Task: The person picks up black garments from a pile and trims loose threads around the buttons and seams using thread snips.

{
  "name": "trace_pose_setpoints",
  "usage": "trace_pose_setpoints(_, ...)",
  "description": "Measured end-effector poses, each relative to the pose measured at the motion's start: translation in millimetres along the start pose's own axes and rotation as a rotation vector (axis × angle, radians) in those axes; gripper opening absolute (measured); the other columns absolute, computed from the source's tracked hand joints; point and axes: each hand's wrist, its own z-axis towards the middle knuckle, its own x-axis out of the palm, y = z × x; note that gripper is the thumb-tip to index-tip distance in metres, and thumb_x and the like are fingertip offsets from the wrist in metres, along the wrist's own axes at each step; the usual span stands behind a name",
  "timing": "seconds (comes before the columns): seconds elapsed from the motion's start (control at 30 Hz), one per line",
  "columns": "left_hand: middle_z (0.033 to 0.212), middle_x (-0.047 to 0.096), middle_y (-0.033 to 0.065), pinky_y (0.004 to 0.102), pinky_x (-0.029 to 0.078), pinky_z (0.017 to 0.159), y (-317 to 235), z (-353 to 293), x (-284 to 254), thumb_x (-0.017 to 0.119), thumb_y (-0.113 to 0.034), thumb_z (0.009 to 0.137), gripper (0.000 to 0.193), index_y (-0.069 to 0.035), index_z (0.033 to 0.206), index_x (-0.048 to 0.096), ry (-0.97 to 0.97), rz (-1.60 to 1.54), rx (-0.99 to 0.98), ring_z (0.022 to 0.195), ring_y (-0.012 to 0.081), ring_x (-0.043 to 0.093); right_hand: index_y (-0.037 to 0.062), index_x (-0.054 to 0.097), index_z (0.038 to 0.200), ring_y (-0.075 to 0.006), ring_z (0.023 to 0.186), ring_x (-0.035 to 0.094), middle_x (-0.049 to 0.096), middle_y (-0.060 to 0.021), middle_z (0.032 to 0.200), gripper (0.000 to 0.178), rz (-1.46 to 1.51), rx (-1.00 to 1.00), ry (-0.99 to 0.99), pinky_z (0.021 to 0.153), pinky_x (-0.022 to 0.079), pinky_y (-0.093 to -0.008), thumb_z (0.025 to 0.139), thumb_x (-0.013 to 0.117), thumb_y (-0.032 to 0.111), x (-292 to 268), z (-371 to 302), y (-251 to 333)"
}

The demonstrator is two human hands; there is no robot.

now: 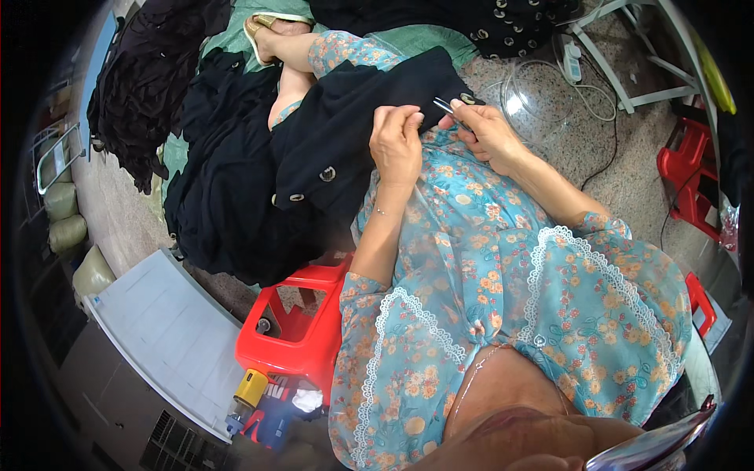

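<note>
Across my lap lies a black garment (345, 118) with pale ring-like trims (327, 174) on it. My left hand (397, 145) is closed, thumb against the fingers, at the garment's near edge, pinching the black cloth. My right hand (491, 137) is closed around a small pair of thread snips (442, 104). Their narrow dark blades point left, toward my left hand, and lie close above the cloth. One pale ring trim (468, 99) shows just beyond my right fingers. The palm side of both hands is hidden.
Heaped black garments (228, 173) lie left of my legs, partly on green sheeting (424, 39). A red plastic stool (267, 345) stands at my left, beside a pale board (165, 330). At right are a white cable (542, 67), a metal frame (605, 55) and another red stool (687, 173).
</note>
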Motion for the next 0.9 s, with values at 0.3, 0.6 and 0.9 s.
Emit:
trace_pose_setpoints(0.3, 0.086, 0.056, 0.0066, 0.0420, 0.048, 0.062, -13, 14, 8, 0.069, -0.013, 0.080, 0.008, -0.006, 0.077, 0.064, 0.128, 0.563, 0.090, 0.071, 0.0297, 0.061, 0.0039, 0.065, 0.088, -0.0013, 0.044, 0.026, 0.037, 0.0082, 0.056, 0.043, -0.020, -0.051, -0.046, 0.038, 0.019, -0.0197, 0.097, 0.049, 0.043, 4, 1, -3)
trace_pose_setpoints(0.6, 0.071, 0.056, -0.0006, 0.0188, 0.044, 0.055, 7, 0, -1, 0.059, -0.007, 0.094, 0.008, -0.001, 0.088, 0.060, 0.020, -0.532, -0.328, 0.060, 0.0043, 0.051, 0.0024, 0.062, 0.084, -0.0014, 0.039, 0.022, 0.034, 0.0084, 0.054, 0.043, -0.003, 0.151, 0.186, 0.034, 0.015, -0.0207, 0.098, 0.049, 0.041, 6, -4, 4)
trace_pose_setpoints(0.9, 0.077, 0.054, -0.0019, 0.0190, 0.038, 0.049, 5, -7, -7, 0.062, -0.007, 0.092, 0.013, -0.001, 0.081, 0.060, 0.008, -0.499, -0.266, 0.056, 0.0023, 0.046, 0.0020, 0.061, 0.081, -0.0018, 0.039, 0.021, 0.031, 0.0086, 0.053, 0.044, 0.045, 0.202, 0.198, 0.034, 0.013, -0.0217, 0.098, 0.049, 0.041, 18, 1, 5)
